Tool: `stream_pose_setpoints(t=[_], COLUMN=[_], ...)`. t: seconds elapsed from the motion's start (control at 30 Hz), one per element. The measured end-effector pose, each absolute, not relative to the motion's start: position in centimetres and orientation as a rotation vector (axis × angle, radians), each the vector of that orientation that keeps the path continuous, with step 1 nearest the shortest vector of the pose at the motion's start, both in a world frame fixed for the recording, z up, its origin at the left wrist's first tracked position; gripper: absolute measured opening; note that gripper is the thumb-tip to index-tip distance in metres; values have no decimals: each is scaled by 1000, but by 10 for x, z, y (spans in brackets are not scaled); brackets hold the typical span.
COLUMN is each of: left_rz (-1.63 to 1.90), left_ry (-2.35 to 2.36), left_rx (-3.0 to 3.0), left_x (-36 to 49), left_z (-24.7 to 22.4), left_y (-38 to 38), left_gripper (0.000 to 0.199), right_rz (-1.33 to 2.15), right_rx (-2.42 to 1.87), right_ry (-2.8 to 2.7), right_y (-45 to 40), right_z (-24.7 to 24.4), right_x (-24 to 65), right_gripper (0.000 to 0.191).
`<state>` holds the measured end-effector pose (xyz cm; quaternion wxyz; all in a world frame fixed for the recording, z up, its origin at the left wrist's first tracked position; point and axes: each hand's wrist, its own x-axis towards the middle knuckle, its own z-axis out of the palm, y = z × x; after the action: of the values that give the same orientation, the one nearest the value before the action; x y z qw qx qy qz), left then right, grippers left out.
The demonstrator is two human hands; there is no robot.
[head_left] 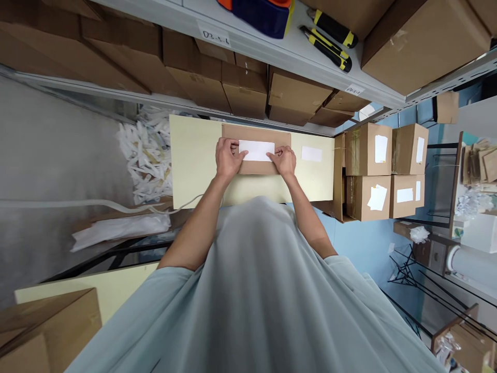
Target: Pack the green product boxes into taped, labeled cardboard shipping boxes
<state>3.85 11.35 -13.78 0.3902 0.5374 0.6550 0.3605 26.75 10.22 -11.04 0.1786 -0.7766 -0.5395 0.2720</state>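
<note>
While fingers (pixel 232 141) hold paper (pixel 257 151) by ends, tabletop (pixel 198 160) flanks cardboard (pixel 262 168).

The thumbs of the left hand (pixel 228 158) and right hand (pixel 285 161) cover bits of the white label (pixel 257 150), and I can't tell whether it bears print. Both hands also hide parts of the cardboard (pixel 255 168) on the counter (pixel 196 163). The grey shirt (pixel 256 280) blocks some of the counter's near edge. Above the counter, the blue-and-orange tool (pixel 262 16) is cut off at the top; right of the counter, the papers (pixel 381 149) on the boxes (pixel 357 155) are too small to read.
</note>
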Motion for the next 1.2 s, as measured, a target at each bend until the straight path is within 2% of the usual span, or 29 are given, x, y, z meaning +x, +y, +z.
stream_pose_setpoints(t=[0.23, 0.43, 0.6, 0.67, 0.73, 0.83, 0.97, 1.2], left_rz=[887, 898, 978, 980, 916, 704, 453, 441], left_ry=[1732, 1758, 1759, 1741, 1642, 1403, 1355, 1584], left_rx=[1405, 1465, 1461, 1509, 1670, 1934, 2023, 1946], left_x=[46, 56, 55, 55, 60, 72, 66, 43], left_z=[-139, -145, -144, -140, -135, -129, -132, -140], left_y=[120, 123, 118, 114, 106, 89, 70, 73], left_gripper=[24, 27, 49, 49, 50, 65, 82, 84], right_rz=[808, 721, 680, 677, 629, 641, 718, 612], right_rx=[-2423, -2473, -2476, -2390, -2228, -2030, -2030, -2186], right_ry=[-1487, -1548, -1627, -1730, -1901, -2134, -2235, -2132], right_y=[113, 117, 114, 108, 98, 80, 68, 74], right_z=[-91, -87, -82, -79, -80, -89, -104, -111], right_x=[260, 253, 249, 247, 243, 233, 233, 239], right_gripper=[35, 41, 37, 36, 44, 61, 69, 71])
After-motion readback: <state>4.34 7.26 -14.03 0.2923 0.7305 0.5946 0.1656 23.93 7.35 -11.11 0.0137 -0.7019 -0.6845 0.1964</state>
